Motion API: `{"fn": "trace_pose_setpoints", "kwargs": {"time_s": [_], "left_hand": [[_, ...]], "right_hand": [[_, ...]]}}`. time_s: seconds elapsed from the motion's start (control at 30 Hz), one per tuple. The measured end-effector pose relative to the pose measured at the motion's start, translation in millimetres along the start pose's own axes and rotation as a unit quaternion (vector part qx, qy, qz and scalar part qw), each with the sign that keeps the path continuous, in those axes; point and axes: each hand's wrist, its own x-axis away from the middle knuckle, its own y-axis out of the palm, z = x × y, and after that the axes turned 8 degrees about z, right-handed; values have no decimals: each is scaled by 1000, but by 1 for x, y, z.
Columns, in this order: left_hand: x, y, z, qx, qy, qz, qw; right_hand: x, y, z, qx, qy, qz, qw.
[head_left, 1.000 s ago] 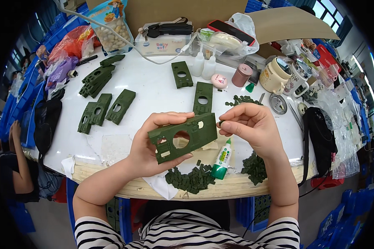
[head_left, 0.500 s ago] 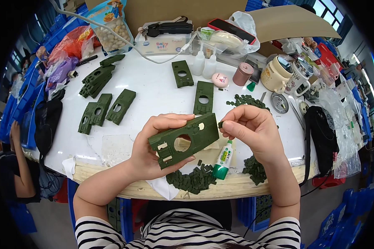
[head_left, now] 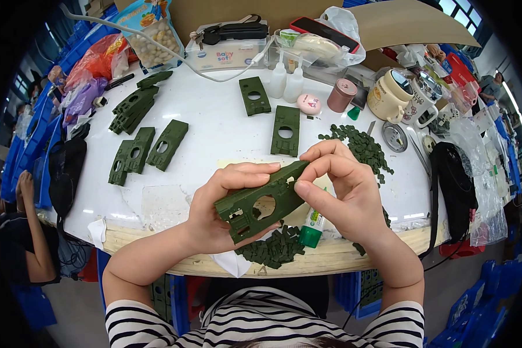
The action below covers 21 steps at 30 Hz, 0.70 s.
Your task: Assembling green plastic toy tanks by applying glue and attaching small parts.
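A dark green plastic toy tank hull point(head_left: 277, 187) is tilted above the table's near edge, its large round hole facing up. My left hand point(head_left: 206, 203) grips its left end and long sides. At the other end, my right hand point(head_left: 351, 194) has thumb and fingertips pinched against the hull beside a small opening; the small green piece it carried is hidden by the fingers. Below lies a glue bottle point(head_left: 311, 233) with a green cap, partly covered by my right hand. Next to it is a pile of small flat green pieces point(head_left: 272, 248).
Two more hulls, one nearer point(head_left: 286, 129) and one farther point(head_left: 253, 95), lie ahead. Several others point(head_left: 168, 144) are at left. Small round green parts point(head_left: 365, 149) are heaped at right. White squeeze bottles point(head_left: 293, 87), a pink tin point(head_left: 342, 95) and mugs point(head_left: 390, 95) stand behind.
My right hand has brought the small green piece left onto the hull's right end. The hull has tilted more steeply, its right end rising away from me.
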Motion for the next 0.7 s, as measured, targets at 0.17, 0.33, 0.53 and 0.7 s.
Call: {"fn": "trace_pose_setpoints", "kwargs": {"time_s": [0.17,0.33,0.53,0.7], "left_hand": [[0,0,0,-13,9,-1,1000],[-1,-3,1,-31,5,-34,999],[0,-4,2,-53,13,-49,997],[4,2,-3,-22,23,9,999]], "right_hand": [[0,1,-2,-8,-2,3,1000],[0,1,-1,0,-8,4,1000],[1,3,1,23,-35,21,999],[2,5,0,62,-73,37,995]]}}
